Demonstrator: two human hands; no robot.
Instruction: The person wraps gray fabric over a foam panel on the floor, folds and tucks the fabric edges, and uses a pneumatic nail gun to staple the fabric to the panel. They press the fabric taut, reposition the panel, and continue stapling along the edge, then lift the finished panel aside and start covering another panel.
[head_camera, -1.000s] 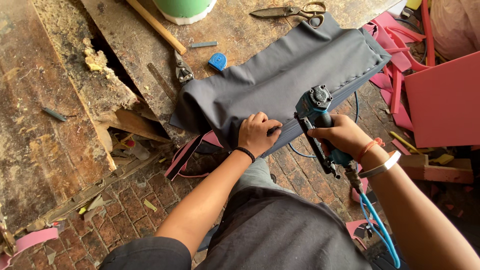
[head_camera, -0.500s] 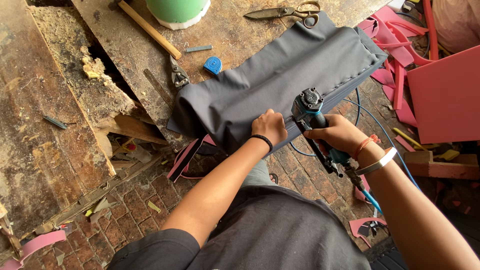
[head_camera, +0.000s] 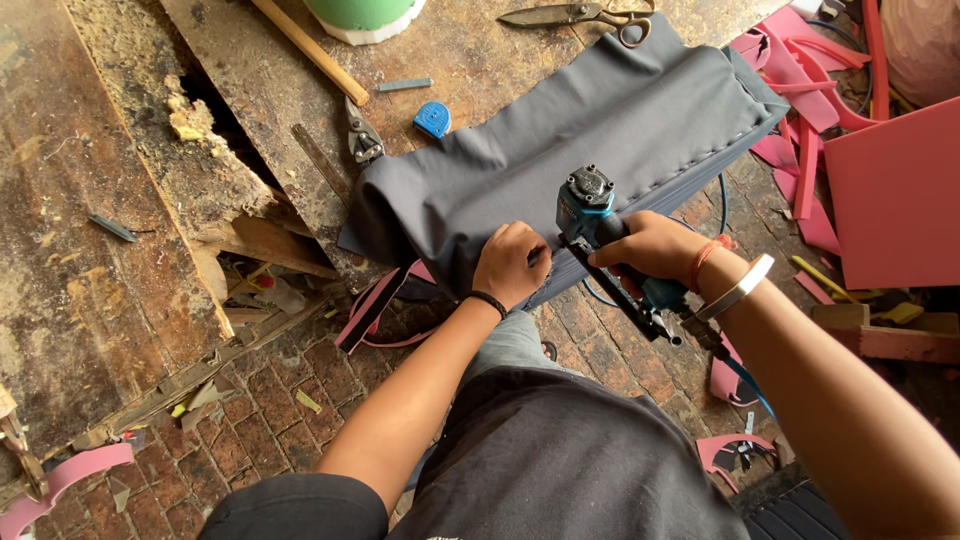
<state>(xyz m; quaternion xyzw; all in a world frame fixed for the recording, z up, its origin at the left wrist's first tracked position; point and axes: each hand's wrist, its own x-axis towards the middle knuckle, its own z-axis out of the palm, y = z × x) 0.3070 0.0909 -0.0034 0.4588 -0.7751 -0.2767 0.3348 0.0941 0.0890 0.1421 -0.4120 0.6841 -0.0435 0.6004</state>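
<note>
Right, nearest us the left hand (head_camera: 512, 265) is curled shut, pinching the near edge of the grey fabric (head_camera: 560, 140) and pulling it down over the side of the padded piece it covers. Just to its right, the right hand (head_camera: 655, 245) is wrapped tight around the grip of a blue pneumatic stapler (head_camera: 600, 225), nose pressed to that same folded edge, blue air hose (head_camera: 745, 375) trailing down past the knee.

That's the worry: those left fingers sit almost touching the stapler's nose, and if the tool skids on the cloth or fires early, a staple could go into a knuckle. If the pull slackens, I'd expect the fabric to wrinkle and get pinned that way. The hose hanging by the leg could snag and jerk the tool off line.

Further out on the bench (head_camera: 470, 50), tin snips (head_camera: 362, 135) and a small blue tape measure (head_camera: 432, 118) lie just beyond the fabric's far left edge; tugging the cloth could drag against them. Farthest off, big scissors (head_camera: 580, 14) touch the cloth's far edge, with pink foam offcuts (head_camera: 890, 190) piled right.
</note>
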